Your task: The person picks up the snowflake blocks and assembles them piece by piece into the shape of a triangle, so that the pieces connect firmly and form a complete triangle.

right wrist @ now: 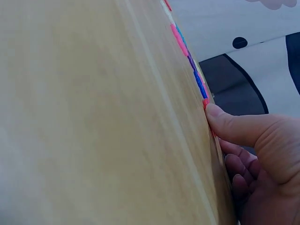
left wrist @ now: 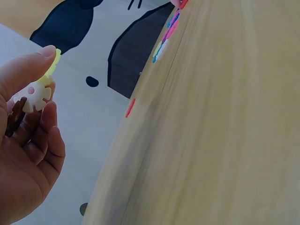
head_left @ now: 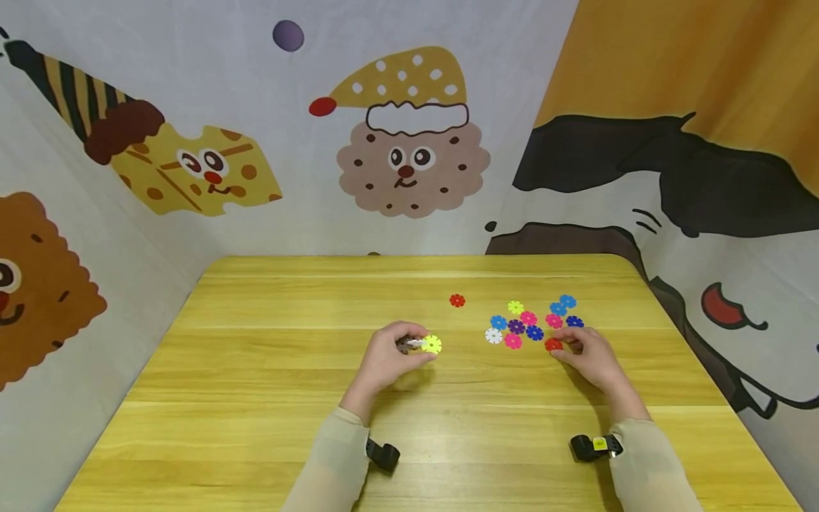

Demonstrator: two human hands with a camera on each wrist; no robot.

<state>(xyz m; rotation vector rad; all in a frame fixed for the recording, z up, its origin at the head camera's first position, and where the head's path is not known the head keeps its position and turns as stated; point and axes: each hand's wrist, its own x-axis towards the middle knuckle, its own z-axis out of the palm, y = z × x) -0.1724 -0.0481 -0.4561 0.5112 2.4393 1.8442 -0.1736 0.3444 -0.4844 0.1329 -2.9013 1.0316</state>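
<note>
Left hand [head_left: 384,357] grips discs [left wrist: 38,99] — interlocked (notched).

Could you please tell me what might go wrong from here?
The left hand holds a yellow disc, a white disc and a brown disc set at different angles, so they might slip apart. The right hand, pinching a red disc, could nudge a nearby pink disc or dark blue disc.

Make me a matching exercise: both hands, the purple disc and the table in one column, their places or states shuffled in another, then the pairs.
1. Left hand
2. Right hand
3. Purple disc
4. Table

A. Wood-grained
B. Pinches a red disc
C. Lies among other discs
D. Holds a yellow disc

Pairs: 1-D, 2-B, 3-C, 4-A
</note>
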